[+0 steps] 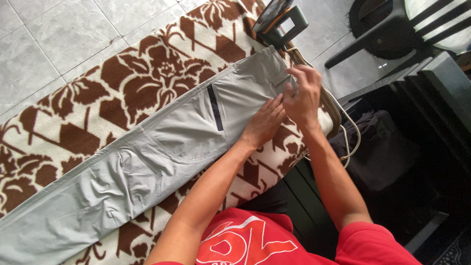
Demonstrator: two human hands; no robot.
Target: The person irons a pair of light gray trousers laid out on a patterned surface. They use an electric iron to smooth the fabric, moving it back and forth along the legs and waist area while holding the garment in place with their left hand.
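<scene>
A pair of grey trousers (147, 162) lies stretched flat across a brown-and-cream flowered blanket (147, 73) that covers a padded board, the legs running off to the near left and the waistband at the far right end, where both of the person's hands are at work. The left hand (264, 122) lies palm-down, fingers straight and close together, on the cloth just right of the dark zip pocket (215, 108), apparently pinning the fabric flat. The right hand (303, 95), fingers curled loosely, touches the waistband and seems to pinch or tug its edge, though whether cloth is really caught between the fingertips cannot be told from this view. By the look of it the step in hand is smoothing and squaring the top of the trousers on the board; a following move would call for holding the cloth taut with one hand while the other frees itself. An iron (279, 19) stands on its rest at the far end of the board, well beyond the fingers, its cord (349, 132) trailing down the right side beside a dark plastic chair (387, 34) on the tiled floor (54, 34)
</scene>
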